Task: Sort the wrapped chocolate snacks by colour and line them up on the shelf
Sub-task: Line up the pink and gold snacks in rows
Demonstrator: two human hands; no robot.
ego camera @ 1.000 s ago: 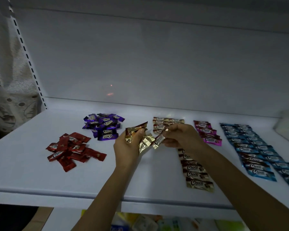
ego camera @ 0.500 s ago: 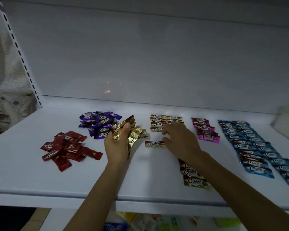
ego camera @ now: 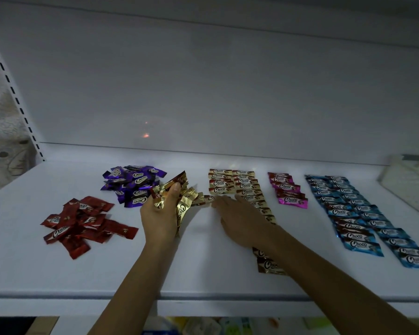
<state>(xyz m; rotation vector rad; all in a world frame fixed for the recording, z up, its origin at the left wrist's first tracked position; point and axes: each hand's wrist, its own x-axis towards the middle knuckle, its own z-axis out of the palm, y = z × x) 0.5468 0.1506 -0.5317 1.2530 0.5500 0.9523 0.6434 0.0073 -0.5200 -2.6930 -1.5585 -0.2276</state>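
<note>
The left hand (ego camera: pixel 159 216) is gripping a bunch of gold snacks (ego camera: pixel 183 209) at mid-frame; the right hand (ego camera: pixel 240 221), fingers stretched flat, is touching a single gold snack (ego camera: pixel 207 199) lying on the shelf (ego camera: pixel 203 274) just under the gold rows (ego camera: pixel 221 183).

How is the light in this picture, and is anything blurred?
Head view: dim overall, brightest on the shelf by the back wall, which carries a small orange glare spot; the right hand is slightly motion-blurred; gold snacks in the left hand glint.
</note>
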